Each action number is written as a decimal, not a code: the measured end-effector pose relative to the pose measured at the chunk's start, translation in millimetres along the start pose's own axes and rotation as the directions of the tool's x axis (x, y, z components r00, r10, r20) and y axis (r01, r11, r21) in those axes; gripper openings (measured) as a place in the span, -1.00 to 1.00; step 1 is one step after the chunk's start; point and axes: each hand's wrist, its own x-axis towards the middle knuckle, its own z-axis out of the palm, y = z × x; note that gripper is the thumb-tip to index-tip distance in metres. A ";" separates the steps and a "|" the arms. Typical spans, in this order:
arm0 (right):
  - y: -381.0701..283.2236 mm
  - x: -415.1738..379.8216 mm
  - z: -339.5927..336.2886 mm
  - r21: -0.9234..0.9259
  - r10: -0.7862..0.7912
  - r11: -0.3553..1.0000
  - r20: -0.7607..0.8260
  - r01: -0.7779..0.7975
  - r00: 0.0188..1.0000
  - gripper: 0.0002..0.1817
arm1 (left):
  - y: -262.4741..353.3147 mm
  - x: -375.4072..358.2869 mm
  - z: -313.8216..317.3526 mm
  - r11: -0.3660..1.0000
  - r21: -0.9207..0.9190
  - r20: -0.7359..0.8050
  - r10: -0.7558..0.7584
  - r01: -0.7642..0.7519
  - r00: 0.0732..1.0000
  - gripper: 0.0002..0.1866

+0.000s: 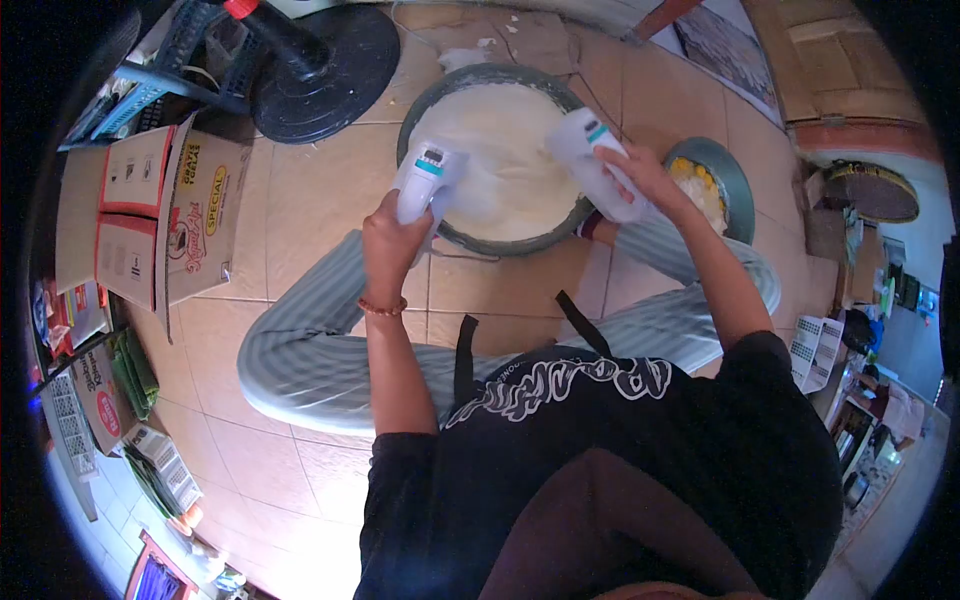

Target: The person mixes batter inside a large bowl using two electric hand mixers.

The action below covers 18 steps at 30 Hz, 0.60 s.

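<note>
Between my bent legs a large green basin [412, 118] stands on the floor, holding a pale, creamy batter [500, 130]. My left hand [395, 235] is closed around a white hand mixer [425, 180] with a teal band, tilted over the basin's left side. In my right hand [645, 175] is a second hand mixer [593, 135] of the same kind, over the basin's right side. Clear plastic appears to cover both mixers. Their lower ends and beaters are blurred or hidden. My fingers wrap the handles.
A smaller green basin [740, 190] with yellow and white contents sits to the right, near my right forearm. Behind stands a black round base [340, 75] with a post. On the left is an open cardboard box [205, 225]; a rattan stool-like thing [872, 192] is at right.
</note>
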 end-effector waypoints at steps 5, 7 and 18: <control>10.9 -55.3 30.1 -0.322 -0.049 0.942 0.150 0.095 0.987 -0.43 | -1.9 2.0 -1.6 0.999 -0.036 0.029 -0.017 0.018 0.999 -0.73; 10.1 -74.8 47.2 -0.456 -0.005 0.883 0.225 0.110 0.974 -0.31 | 3.1 2.8 -3.8 0.999 -0.036 0.026 -0.015 0.016 1.000 -0.73; -22.9 -85.9 128.9 -0.149 0.025 0.988 0.411 0.040 0.911 -0.25 | 2.5 5.3 -1.5 0.998 -0.042 0.034 -0.037 0.039 0.999 -0.71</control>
